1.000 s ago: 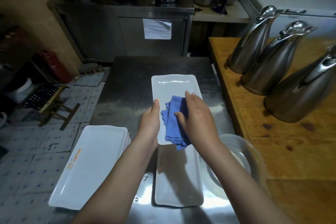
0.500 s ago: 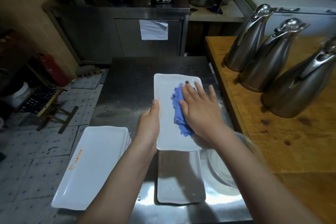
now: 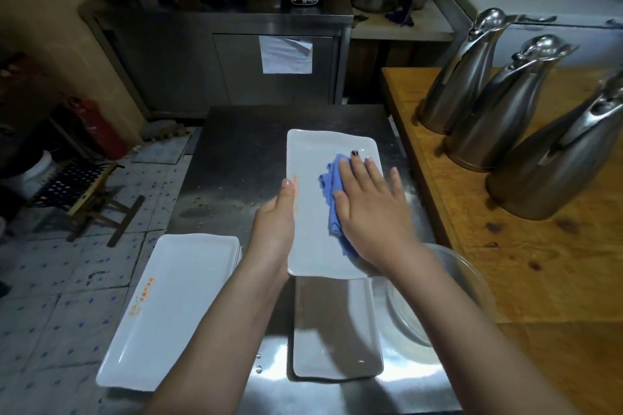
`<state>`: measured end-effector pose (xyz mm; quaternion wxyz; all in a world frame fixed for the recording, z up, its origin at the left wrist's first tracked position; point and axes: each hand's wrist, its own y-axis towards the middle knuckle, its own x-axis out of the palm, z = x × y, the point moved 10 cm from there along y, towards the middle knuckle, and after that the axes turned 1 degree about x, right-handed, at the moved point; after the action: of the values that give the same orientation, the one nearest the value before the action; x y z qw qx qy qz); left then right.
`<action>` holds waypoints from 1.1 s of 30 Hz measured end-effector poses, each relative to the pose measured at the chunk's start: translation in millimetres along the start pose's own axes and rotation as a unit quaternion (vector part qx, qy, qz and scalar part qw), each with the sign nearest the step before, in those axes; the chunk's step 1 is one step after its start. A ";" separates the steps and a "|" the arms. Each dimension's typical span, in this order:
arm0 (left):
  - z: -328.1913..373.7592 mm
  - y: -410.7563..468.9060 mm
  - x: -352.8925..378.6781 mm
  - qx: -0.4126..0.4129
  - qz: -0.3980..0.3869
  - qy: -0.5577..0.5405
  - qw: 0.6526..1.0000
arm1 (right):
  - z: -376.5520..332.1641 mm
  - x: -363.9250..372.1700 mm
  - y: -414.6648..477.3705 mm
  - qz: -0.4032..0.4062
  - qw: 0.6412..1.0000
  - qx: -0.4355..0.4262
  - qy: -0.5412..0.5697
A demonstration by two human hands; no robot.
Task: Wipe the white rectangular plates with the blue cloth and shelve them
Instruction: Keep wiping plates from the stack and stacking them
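A white rectangular plate [image 3: 312, 212] is held just above the steel table [image 3: 236, 158]. My left hand [image 3: 274, 224] grips its left long edge, thumb on top beside orange lettering. My right hand [image 3: 371, 212] lies flat with fingers spread, pressing the blue cloth [image 3: 332, 202] onto the plate's right half. Below it another white plate [image 3: 337, 330] lies on the table, in shadow. A stack of white plates [image 3: 172, 307] sits at the table's left edge, overhanging it.
A clear glass bowl [image 3: 448, 300] stands to the right under my right forearm. Three steel jugs [image 3: 505, 104] stand on the wooden counter [image 3: 539, 263]. A steel cabinet [image 3: 236, 57] with pots fills the back. Tiled floor and a stool [image 3: 84, 192] lie to the left.
My right hand has flattened and slid the blue cloth from the plate's near middle up toward its far right part. The left hand keeps its hold on the left edge.
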<state>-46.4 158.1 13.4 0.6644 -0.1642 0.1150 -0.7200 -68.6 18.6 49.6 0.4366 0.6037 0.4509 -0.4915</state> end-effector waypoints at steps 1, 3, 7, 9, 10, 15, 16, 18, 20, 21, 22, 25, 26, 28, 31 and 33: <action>0.4 0.8 -3.2 -0.002 0.006 -0.002 1.000 | -2.0 4.0 -6.8 -0.005 1.000 -0.004 0.007; -0.7 2.4 -7.0 -0.003 0.014 0.003 1.000 | -14.4 11.2 -21.6 -0.017 0.999 -0.033 0.027; -7.4 1.0 -0.6 -0.003 0.011 0.035 0.999 | -42.9 19.2 -26.3 -0.042 0.992 -0.104 0.056; -6.8 -0.2 5.4 0.013 0.010 0.048 0.999 | -45.6 13.3 -9.3 -0.033 0.991 -0.113 0.066; -6.2 -0.4 9.6 0.025 0.004 0.045 0.999 | -43.8 9.2 2.3 -0.024 0.992 -0.110 0.063; -8.9 1.2 19.7 0.035 -0.038 0.056 0.997 | -13.9 -0.3 48.2 0.014 0.999 -0.049 -0.019; -10.3 2.9 16.4 0.029 -0.038 0.055 0.997 | -5.7 1.4 50.8 0.017 0.999 -0.023 -0.035; -11.8 4.6 8.2 0.019 -0.033 0.041 0.998 | 8.8 5.7 49.2 0.023 0.998 0.030 -0.051; -13.5 5.3 1.1 0.009 -0.028 0.020 0.999 | 15.5 13.3 38.8 0.016 0.997 0.060 -0.044; -14.1 5.6 -2.0 0.005 -0.024 0.013 1.000 | 14.9 18.3 30.8 0.007 0.998 0.062 -0.031; -14.6 6.0 -4.3 0.002 -0.019 0.011 1.000 | 11.1 23.3 21.7 -0.004 0.998 0.055 -0.016; -18.5 7.3 -4.6 -0.003 -0.014 0.017 1.000 | -19.6 31.2 -2.4 -0.031 0.999 -0.023 0.025; -19.2 6.8 -2.4 -0.001 -0.013 0.028 1.000 | -32.1 30.8 -6.1 -0.033 0.997 -0.059 0.037; -18.2 4.8 2.8 0.011 -0.018 0.046 0.999 | -47.7 24.0 -2.6 -0.026 0.993 -0.111 0.043; -17.6 5.1 6.1 0.013 -0.034 0.036 0.999 | -38.1 11.6 20.6 -0.002 0.995 -0.100 0.004; -16.4 5.6 5.4 0.010 -0.042 0.043 0.998 | -20.2 6.4 35.0 0.014 0.997 -0.062 -0.030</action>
<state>-48.0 151.3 -3.4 0.6291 -0.1313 0.1296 -0.7551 -29.8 31.5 48.9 0.4935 0.5662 0.4590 -0.4746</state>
